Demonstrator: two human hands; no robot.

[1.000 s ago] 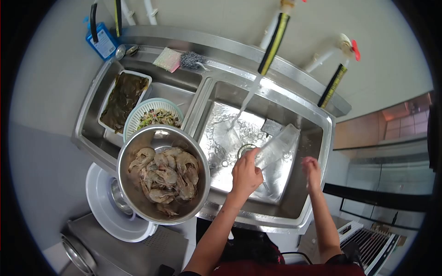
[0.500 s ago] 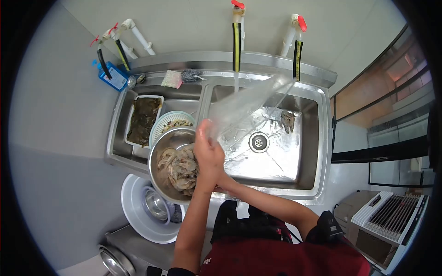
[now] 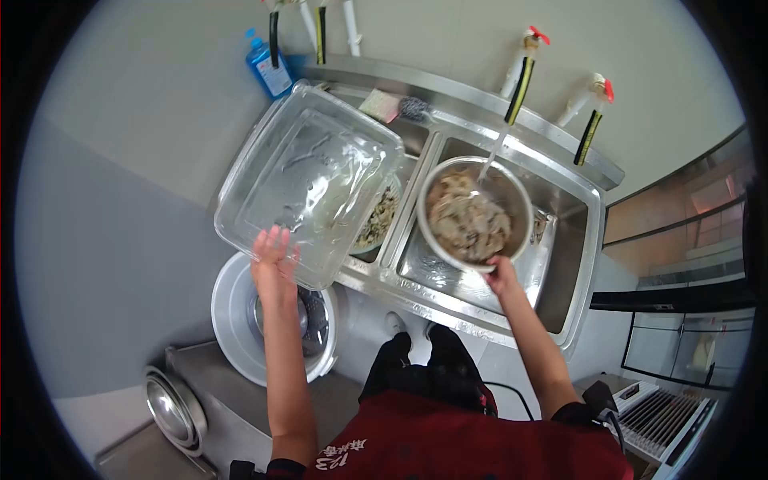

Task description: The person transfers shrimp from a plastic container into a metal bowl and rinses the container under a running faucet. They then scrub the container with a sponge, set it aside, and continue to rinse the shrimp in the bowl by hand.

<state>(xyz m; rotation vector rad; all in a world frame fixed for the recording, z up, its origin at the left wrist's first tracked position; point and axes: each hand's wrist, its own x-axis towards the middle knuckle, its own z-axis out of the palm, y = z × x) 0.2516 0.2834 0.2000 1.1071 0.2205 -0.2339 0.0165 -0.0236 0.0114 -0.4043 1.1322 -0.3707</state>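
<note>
My left hand (image 3: 274, 260) grips the near rim of a clear plastic bin (image 3: 304, 172), tilted over the left sink basin. My right hand (image 3: 502, 276) is closed on the near rim of a metal bowl (image 3: 524, 196) holding peeled-looking grey shrimp (image 3: 472, 224). Water runs from a striped hose (image 3: 522, 90) into this bowl, which is above the right basin (image 3: 576, 240). A few shrimp (image 3: 541, 227) lie in that basin, partly hidden by the bowl. Below the clear bin, a light basket (image 3: 376, 220) with small chopped-looking pieces shows in part.
Behind the basins are a sponge (image 3: 379, 105), a steel scrubber (image 3: 414, 109) and a blue soap bottle (image 3: 270, 67). A white tub (image 3: 232, 320) with a metal bowl inside stands below left. Stacked metal bowls (image 3: 172, 408) are further down. A slatted appliance (image 3: 664, 420) stands at right.
My hands have gone from crossed to apart. The clear bin has swung left over the left basin, and the shrimp bowl has moved right under the running water. The view has tilted.
</note>
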